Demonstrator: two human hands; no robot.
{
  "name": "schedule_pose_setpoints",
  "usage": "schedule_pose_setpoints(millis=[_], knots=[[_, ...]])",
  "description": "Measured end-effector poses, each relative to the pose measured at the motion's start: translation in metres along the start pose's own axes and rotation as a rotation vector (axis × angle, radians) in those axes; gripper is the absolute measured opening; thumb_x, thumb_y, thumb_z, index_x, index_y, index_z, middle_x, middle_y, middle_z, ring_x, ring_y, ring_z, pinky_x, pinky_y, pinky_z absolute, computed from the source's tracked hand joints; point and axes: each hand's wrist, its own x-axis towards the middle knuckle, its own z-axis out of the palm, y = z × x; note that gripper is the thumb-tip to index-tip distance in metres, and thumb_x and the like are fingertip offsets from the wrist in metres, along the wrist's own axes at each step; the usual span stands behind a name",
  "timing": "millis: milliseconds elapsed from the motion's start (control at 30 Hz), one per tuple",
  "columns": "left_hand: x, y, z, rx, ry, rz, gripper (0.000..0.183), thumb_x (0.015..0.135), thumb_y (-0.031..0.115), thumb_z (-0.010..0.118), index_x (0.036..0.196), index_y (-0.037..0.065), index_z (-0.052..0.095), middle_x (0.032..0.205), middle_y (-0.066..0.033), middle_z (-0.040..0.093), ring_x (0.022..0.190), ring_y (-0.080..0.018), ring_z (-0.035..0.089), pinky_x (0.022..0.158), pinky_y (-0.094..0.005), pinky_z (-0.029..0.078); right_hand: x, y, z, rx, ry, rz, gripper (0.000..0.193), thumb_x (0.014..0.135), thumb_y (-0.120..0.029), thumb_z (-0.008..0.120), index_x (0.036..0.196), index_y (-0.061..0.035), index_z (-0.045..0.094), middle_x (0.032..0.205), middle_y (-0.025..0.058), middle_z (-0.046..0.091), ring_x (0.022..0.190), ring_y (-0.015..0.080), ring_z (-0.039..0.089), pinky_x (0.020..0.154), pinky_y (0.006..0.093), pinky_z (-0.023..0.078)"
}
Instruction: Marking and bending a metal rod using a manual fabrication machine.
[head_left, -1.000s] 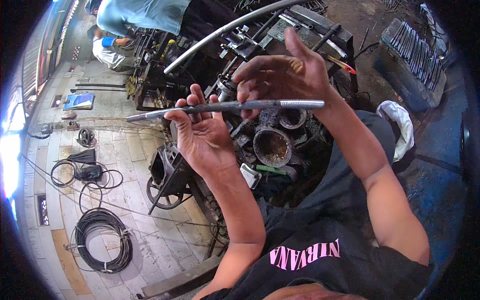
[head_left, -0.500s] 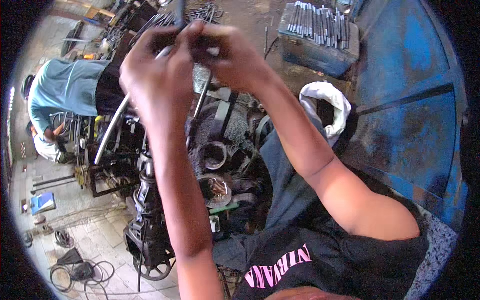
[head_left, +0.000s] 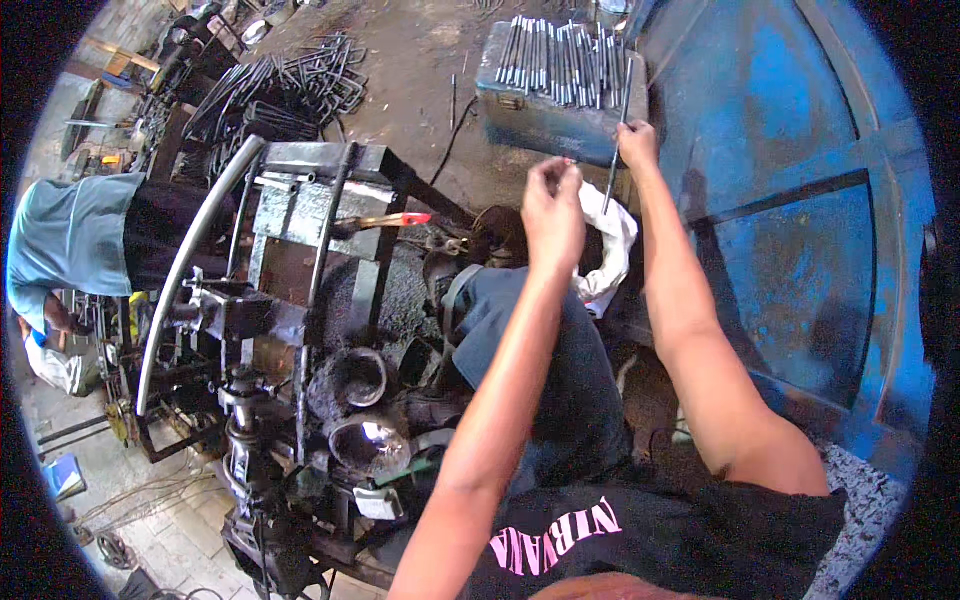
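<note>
My right hand [head_left: 638, 147] is closed around a thin dark metal rod [head_left: 614, 178], out toward the blue metal panel. The rod stands nearly upright in the picture. Its upper end overlaps the edge of the row of rods [head_left: 560, 65] on a blue chest [head_left: 540, 125], and its lower end reaches the white sack [head_left: 612, 250]. To the left, my left hand [head_left: 555, 220] is raised above my knee with fingertips pinched. Whatever they hold, if anything, is too small to make out.
Left of my leg stands a dark metal workbench [head_left: 330, 157] with a vise [head_left: 240, 310], a brush [head_left: 385, 221] and a long curved pipe [head_left: 190, 250]. Bent rods [head_left: 330, 75] are piled behind. A co-worker in a teal shirt [head_left: 80, 235] bends at far left. A blue panel [head_left: 760, 200] borders the right.
My hands were close together over the bench and have moved apart to the right. The right hand now holds the rod beside the chest. The view has shifted, uncovering the bench.
</note>
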Motion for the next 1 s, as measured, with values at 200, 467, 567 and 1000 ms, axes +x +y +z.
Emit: schedule_pose_setpoints(millis=[200,467,567,1000], knots=[[-0.011,-0.035,0.027,0.103,-0.181,-0.177,0.042,0.094,0.027,0.059,0.12,-0.005,0.062,0.112,-0.0179,0.068,0.105,-0.0263,0.063,0.094,-0.036,0.048,0.125,-0.046,-0.028,-0.233,0.056,0.02,0.04,0.087,-0.039,0.065,0.105,-0.0041,0.071,0.106,0.0216,0.072,0.101,0.0382,0.069,0.09,0.046,0.052],[0.016,-0.055,-0.01,0.157,-0.109,-0.251,0.039,0.093,0.027,0.059,0.116,-0.004,0.064,0.111,-0.0223,0.069,0.109,-0.0295,0.065,0.097,-0.0374,0.047,0.079,-0.024,-0.003,-0.03,0.057,-0.122,0.033,0.088,-0.031,0.064,0.11,-0.007,0.07,0.106,0.0161,0.074,0.101,0.032,0.07,0.088,0.0424,0.052],[0.013,-0.048,0.002,0.123,-0.148,-0.274,0.039,0.094,0.026,0.058,0.117,-0.005,0.064,0.112,-0.0229,0.069,0.108,-0.0288,0.064,0.097,-0.0373,0.046,0.015,0.092,0.017,0.124,-0.046,0.063,0.017,0.088,-0.02,0.065,0.09,-0.0051,0.073,0.073,0.0052,0.068,0.066,0.016,0.066,0.057,0.0325,0.049],[0.017,-0.021,-0.033,0.557,-0.066,-0.182,0.048,0.101,0.034,0.044,0.123,-0.006,0.059,0.113,-0.024,0.069,0.107,-0.0332,0.066,0.095,-0.04,0.047,-0.205,0.22,0.144,-0.436,-0.475,0.365,0.029,0.078,-0.02,0.059,0.095,-0.0022,0.074,0.104,0.0249,0.07,0.1,0.044,0.067,0.094,0.0479,0.051]])
